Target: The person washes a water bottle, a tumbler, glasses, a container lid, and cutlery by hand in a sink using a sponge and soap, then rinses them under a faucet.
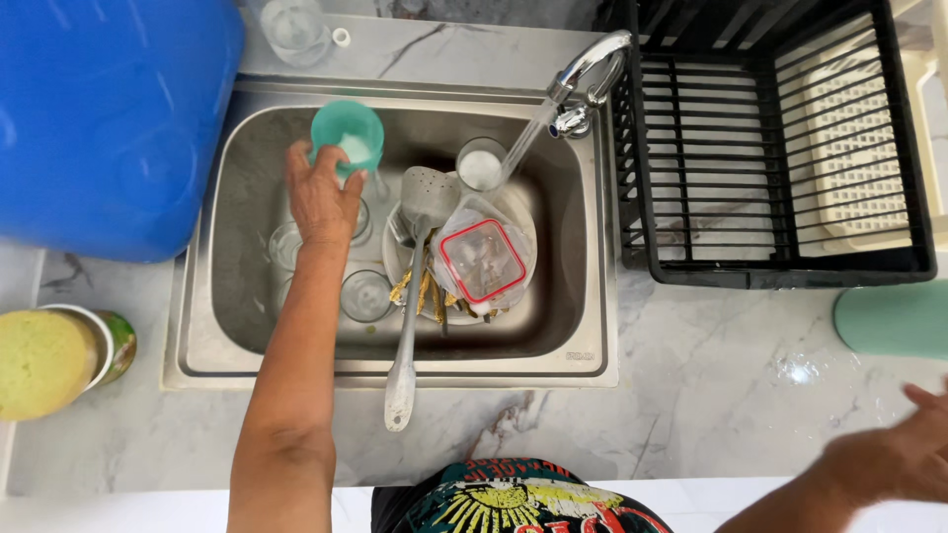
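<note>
Head view: a steel sink (202,296) is seen from above, set into a marbled desk (711,385). A teal cup (348,133) is held at the sink's far left corner by the left hand (321,197), the fingers closed on its rim and side; something white shows inside the cup. The right hand (913,449) is kept well apart from the sink, low at the right edge over the desk, blurred, with the fingers seemingly spread and nothing held.

Water is poured from the tap (588,74) toward a glass (481,166) standing at the back of the sink. Several more glasses (366,294) are stood beside and under the left forearm. A slotted ladle (420,257) is laid across the dishes, its handle reaching over the near rim onto the desk. Just right of it a clear box with a red-edged lid (482,262) is tilted on a plate (518,212).

A black rack (780,266) is placed right of the sink, with a cream tray (854,158) in it. A blue can (109,118) is set at the far left, and a yellow sponge (39,360) is rested on a tin at the left edge. A teal lid (894,318) is partly seen at the right.
</note>
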